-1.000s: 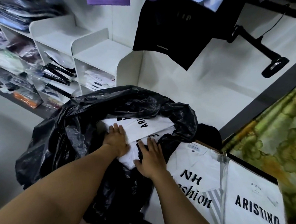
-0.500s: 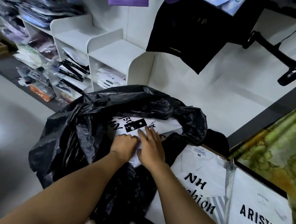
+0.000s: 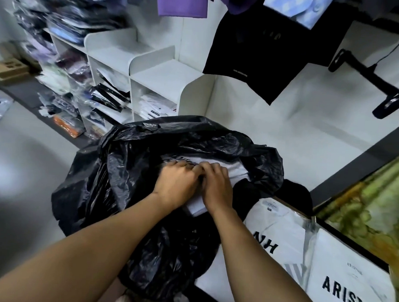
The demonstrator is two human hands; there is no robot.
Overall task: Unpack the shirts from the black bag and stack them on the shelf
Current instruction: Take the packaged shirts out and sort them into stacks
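Moved: both hands have drawn together in the mouth of the black bag (image 3: 95,180); the left hand (image 3: 176,184), earlier pushed in lower, now bunches against the right hand (image 3: 217,186).
Fingers: both sets curl over the white shirt pack (image 3: 235,170), gripping its top; the thumbs are hidden.
Shirt pack: inside the black bag's mouth, under the hands, not yet lifted out.
Shelf (image 3: 165,77): white, just behind the black bag.
Doing it well: probably keep the pack flat and lift it straight up, so slippery film does not snag the bag's rim.
Hard to tell: how many packs lie beneath; the print is blurred; the arms cover the bag's near side.
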